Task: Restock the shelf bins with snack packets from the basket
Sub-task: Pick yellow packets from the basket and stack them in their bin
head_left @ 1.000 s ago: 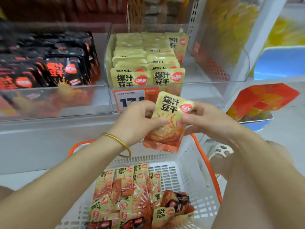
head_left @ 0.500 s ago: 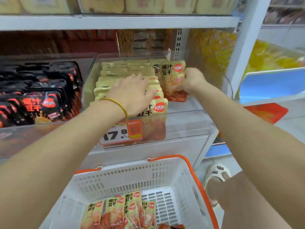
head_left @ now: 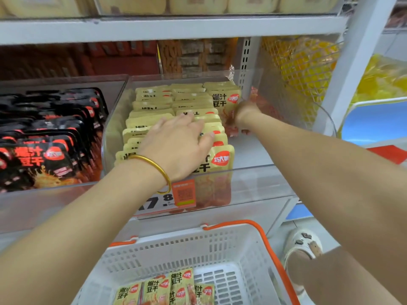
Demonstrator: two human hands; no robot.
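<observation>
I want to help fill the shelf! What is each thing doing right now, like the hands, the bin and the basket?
Clear plastic bin: open-topped, partly filled.
Left hand with gold bangle: open, fingers flat on the rows of yellow snack packets.
Right hand: grips one upright yellow snack packet at the bin's back right.
White plastic basket with orange handles: holds some yellow packets.

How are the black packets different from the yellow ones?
Black packets are black and red; yellow packets are pale yellow. Black packets fill the left bin, yellow packets the middle bin. The left hand rests on yellow packets, the right hand grips one; none touches black packets. Both carry a red oval logo.
</observation>
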